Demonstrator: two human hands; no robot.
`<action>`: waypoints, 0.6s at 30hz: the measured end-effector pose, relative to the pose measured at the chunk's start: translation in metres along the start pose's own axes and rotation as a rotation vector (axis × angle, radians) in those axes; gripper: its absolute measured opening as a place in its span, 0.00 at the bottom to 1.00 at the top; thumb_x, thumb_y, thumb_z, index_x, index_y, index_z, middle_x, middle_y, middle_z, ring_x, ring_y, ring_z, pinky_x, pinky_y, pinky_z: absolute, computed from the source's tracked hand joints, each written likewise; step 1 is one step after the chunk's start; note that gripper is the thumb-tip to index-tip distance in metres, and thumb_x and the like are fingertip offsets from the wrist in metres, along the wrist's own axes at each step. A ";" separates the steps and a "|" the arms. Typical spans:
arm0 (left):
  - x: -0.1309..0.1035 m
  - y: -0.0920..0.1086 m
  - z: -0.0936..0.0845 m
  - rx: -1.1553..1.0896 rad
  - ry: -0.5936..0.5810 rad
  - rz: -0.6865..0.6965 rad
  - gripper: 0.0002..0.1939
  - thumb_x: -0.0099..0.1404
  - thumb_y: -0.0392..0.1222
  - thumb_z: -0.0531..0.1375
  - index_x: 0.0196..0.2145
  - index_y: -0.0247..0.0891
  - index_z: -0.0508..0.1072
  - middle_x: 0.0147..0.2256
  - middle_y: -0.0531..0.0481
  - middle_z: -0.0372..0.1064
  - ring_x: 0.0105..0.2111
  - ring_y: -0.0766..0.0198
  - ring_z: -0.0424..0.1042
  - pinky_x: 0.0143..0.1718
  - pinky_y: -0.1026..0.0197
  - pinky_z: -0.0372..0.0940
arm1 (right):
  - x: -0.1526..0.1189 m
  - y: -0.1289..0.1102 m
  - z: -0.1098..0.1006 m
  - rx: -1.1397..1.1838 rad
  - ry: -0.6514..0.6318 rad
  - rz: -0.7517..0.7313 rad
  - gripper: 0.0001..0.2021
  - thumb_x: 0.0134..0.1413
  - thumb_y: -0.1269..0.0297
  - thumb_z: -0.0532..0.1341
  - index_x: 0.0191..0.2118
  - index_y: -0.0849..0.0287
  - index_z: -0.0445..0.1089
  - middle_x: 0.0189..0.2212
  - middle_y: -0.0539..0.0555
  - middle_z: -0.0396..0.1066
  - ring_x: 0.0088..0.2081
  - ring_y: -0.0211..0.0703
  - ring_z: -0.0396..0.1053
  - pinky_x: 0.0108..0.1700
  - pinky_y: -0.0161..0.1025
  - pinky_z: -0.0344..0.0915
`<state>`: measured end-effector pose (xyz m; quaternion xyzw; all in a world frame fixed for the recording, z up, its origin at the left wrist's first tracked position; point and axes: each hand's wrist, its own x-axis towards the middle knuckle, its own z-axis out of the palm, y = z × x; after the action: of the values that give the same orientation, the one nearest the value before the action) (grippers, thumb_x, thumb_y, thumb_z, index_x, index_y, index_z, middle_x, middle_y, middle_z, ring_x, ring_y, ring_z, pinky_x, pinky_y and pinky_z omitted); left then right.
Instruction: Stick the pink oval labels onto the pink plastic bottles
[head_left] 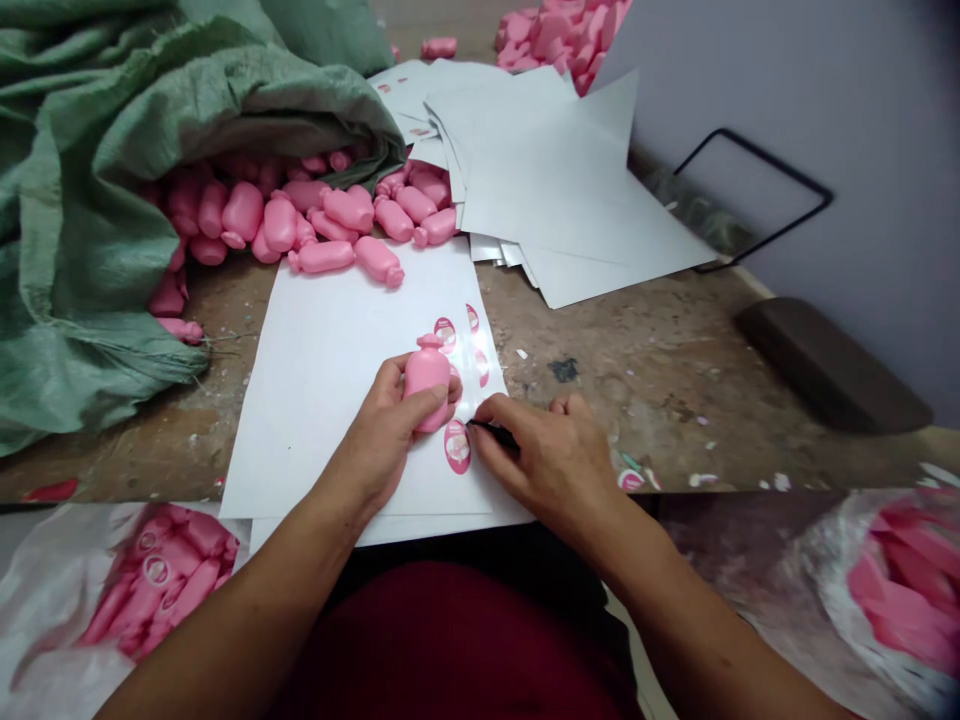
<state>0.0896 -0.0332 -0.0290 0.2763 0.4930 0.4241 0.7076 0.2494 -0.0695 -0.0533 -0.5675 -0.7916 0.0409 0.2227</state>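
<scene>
My left hand (394, 415) is wrapped round a small pink plastic bottle (426, 370), its narrow neck pointing away from me. Under it lies a white sticker sheet (322, 400) with several oval pink-and-white stickers along its right side. In my right hand (551, 450) is a thin black pointed tool (496, 434), pinched between thumb and fingers; its exact kind is hidden. The tip of the tool is close to the right edge of an oval sticker (457, 446), just below the bottle. Whether tip and sticker touch, I cannot tell.
A green woven sack (90, 220) at the left spills pink bottles (322, 257) onto the table. White sheets (547, 180) are stacked at the back right. Beside them are a black wire frame (780, 150) and a dark brown block (832, 365). Bags of pink pieces (907, 570) stand below the table edge.
</scene>
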 end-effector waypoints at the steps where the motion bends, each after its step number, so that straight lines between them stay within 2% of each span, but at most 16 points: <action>1: 0.000 0.000 0.000 -0.002 -0.002 -0.001 0.14 0.61 0.31 0.63 0.45 0.35 0.68 0.42 0.44 0.74 0.46 0.59 0.74 0.56 0.51 0.64 | 0.001 0.000 0.001 0.005 -0.004 0.009 0.08 0.61 0.63 0.61 0.31 0.57 0.71 0.24 0.48 0.77 0.20 0.37 0.59 0.36 0.42 0.46; 5: 0.001 -0.003 -0.004 -0.038 -0.012 0.011 0.11 0.64 0.35 0.62 0.45 0.35 0.69 0.41 0.44 0.75 0.46 0.59 0.74 0.56 0.52 0.64 | 0.007 0.000 -0.001 0.112 -0.065 0.145 0.11 0.58 0.59 0.62 0.28 0.57 0.70 0.22 0.48 0.74 0.21 0.36 0.57 0.37 0.42 0.49; 8: 0.001 -0.005 -0.006 -0.063 -0.013 0.011 0.12 0.65 0.37 0.62 0.46 0.35 0.69 0.41 0.44 0.75 0.46 0.59 0.74 0.53 0.52 0.65 | 0.009 0.002 -0.009 0.488 -0.153 0.341 0.13 0.55 0.56 0.63 0.24 0.56 0.66 0.20 0.46 0.68 0.23 0.36 0.59 0.34 0.40 0.52; 11: 0.001 -0.004 -0.007 -0.064 -0.021 0.016 0.14 0.63 0.37 0.63 0.46 0.36 0.69 0.41 0.44 0.75 0.45 0.60 0.75 0.52 0.54 0.66 | 0.010 0.001 -0.020 0.905 -0.152 0.505 0.17 0.51 0.50 0.66 0.23 0.56 0.63 0.20 0.45 0.62 0.23 0.36 0.57 0.27 0.36 0.52; 14: -0.001 -0.003 -0.006 -0.034 -0.020 0.031 0.16 0.63 0.38 0.64 0.48 0.38 0.68 0.42 0.45 0.74 0.44 0.60 0.75 0.50 0.54 0.67 | 0.012 -0.002 -0.030 1.098 -0.120 0.532 0.18 0.48 0.48 0.68 0.24 0.56 0.65 0.19 0.45 0.60 0.22 0.33 0.54 0.24 0.35 0.51; 18: -0.010 -0.002 -0.004 -0.023 -0.053 0.045 0.20 0.62 0.43 0.66 0.51 0.41 0.69 0.44 0.47 0.74 0.42 0.63 0.75 0.47 0.58 0.67 | 0.019 -0.009 -0.037 1.171 -0.110 0.474 0.15 0.50 0.50 0.67 0.26 0.55 0.68 0.20 0.45 0.63 0.22 0.34 0.56 0.25 0.35 0.55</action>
<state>0.0844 -0.0425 -0.0274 0.2903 0.4628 0.4380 0.7139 0.2512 -0.0619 -0.0115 -0.5086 -0.5013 0.5442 0.4403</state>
